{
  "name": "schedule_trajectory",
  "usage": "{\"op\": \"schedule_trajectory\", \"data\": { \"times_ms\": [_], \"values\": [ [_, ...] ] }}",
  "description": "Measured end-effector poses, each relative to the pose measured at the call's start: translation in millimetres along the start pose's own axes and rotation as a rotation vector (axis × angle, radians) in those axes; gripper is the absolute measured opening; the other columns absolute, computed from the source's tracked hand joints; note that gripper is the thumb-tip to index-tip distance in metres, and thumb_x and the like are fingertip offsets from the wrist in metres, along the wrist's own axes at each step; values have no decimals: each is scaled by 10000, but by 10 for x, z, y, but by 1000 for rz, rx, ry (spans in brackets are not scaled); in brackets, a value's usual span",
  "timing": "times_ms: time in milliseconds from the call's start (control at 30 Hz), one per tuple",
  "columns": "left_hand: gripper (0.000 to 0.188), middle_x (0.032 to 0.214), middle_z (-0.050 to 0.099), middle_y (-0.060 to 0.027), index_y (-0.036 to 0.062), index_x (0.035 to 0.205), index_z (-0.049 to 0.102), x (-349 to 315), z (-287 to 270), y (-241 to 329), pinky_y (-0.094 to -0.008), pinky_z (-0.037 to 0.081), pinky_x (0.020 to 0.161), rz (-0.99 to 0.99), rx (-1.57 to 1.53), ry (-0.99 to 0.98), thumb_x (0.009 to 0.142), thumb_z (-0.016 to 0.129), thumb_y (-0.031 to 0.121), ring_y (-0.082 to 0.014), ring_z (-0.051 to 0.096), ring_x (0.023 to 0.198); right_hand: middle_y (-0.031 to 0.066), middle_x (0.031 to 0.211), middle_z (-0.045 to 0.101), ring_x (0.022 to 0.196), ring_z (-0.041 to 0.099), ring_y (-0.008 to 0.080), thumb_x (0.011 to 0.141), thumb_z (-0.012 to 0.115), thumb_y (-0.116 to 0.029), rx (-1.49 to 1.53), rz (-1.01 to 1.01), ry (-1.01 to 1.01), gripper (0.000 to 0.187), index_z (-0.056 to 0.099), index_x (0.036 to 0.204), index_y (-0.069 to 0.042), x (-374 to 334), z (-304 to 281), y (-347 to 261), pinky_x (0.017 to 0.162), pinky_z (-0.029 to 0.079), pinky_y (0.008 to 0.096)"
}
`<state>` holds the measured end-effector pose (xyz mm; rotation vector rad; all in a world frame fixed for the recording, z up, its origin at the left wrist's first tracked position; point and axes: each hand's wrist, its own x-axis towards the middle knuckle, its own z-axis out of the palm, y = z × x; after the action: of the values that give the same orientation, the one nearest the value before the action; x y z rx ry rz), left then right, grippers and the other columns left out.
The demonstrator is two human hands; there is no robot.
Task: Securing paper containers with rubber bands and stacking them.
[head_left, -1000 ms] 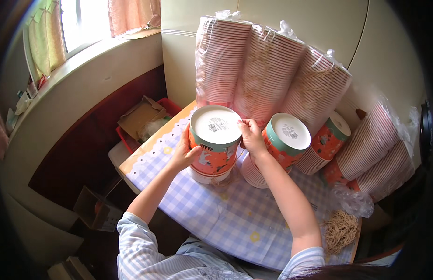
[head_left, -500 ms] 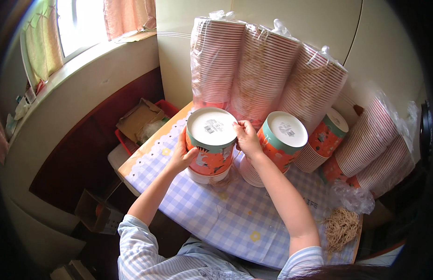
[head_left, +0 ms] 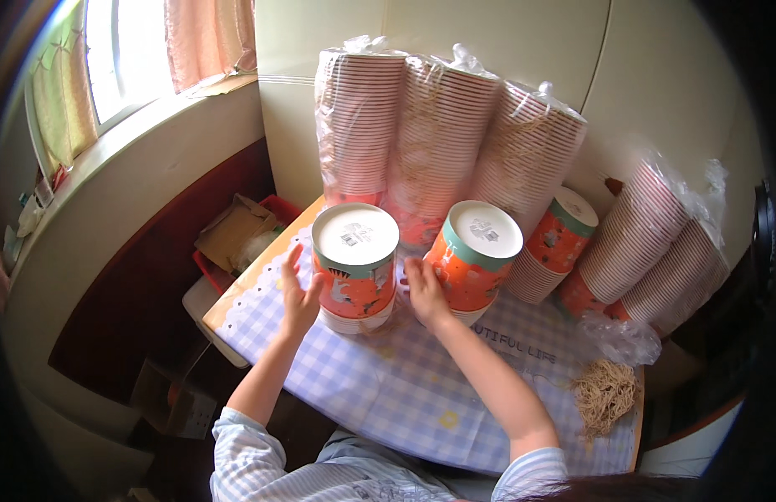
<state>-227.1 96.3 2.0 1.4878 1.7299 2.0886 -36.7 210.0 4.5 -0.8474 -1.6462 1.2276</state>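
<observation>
Left hand [head_left: 299, 299], right hand [head_left: 426, 294] flank cup stack [head_left: 359, 289]; free tablecloth [head_left: 375, 385] toward near edge.

This looks like a room in a home. Curtains [head_left: 211, 42] hang at a window [head_left: 125, 50], and a checked, flower-dotted tablecloth [head_left: 380, 389] lies nearby.

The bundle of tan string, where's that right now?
In the head view, the bundle of tan string is at lower right, on the checked tablecloth near its right edge, just nearer the person than the crumpled clear plastic.
</observation>
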Motion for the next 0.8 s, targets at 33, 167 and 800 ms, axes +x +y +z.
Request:
{"op": "schedule_trajectory", "data": {
  "times_ms": [33,167,800],
  "values": [
    [449,1172,462,-126,2,1179,416,-74,-60,192,-329,313,941,42,-2,74,807,589,186,-220,421,1117,87,915,530,813,498,158,891,489,-373,-15,-31,-4,388,492,1035,-12,-204,-15,-2,738,416,293],
    [251,925,527,-89,-17,955,513,-471,-230,946,-302,367,797,79,-503,-369,742,588,93,-189,483,888,99,956,532,869,522,187,865,552,-263,-17,5,-82,315,500,1039,-5,-978,-300,218,779,426,301],
    [433,526,350,44,177,500,325,-751,-190,2923,-338,425,778,1064,-1469,-984,925,337,261,-83,432,496,7,899,532,821,486,56,860,542,-123,-37,136,89,155,539,990,-39,-2343,-1017,184,714,412,192]
  ]
}}
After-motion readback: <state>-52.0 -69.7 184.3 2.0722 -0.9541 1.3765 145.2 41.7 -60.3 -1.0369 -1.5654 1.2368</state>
